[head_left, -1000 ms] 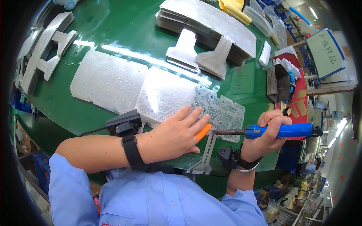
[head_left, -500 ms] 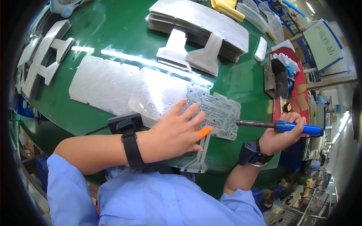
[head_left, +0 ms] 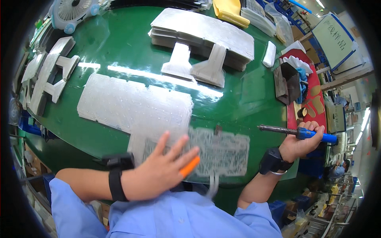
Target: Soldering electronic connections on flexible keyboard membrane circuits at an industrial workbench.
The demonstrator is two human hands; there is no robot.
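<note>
My left hand (head_left: 160,172), an orange finger cot on one finger, lies with fingers spread over a thin translucent flexible circuit sheet (head_left: 228,154). Motion blurs the sheet and the fingertips. A narrow tail of the sheet hangs toward my body past the table edge. Wrapped in my right hand (head_left: 298,147) is a soldering iron (head_left: 303,133) with a blue handle. Its dark metal tip points left, above the table and apart from the sheet. Just beyond my left hand lies a flat pile of silvery sheets (head_left: 135,101).
A tall stack of silvery sheets (head_left: 206,31) with tails stands at the back, and more stacks (head_left: 49,77) at the left. A small fan (head_left: 75,14) is at the far left. To the right, a dark metal holder (head_left: 286,83) stands by a red mat (head_left: 317,113).
My left hand has drawn the circuit sheet toward my body, off the silvery pile. The soldering iron has moved slightly right, its tip now away from the sheet. The head view has shifted.
</note>
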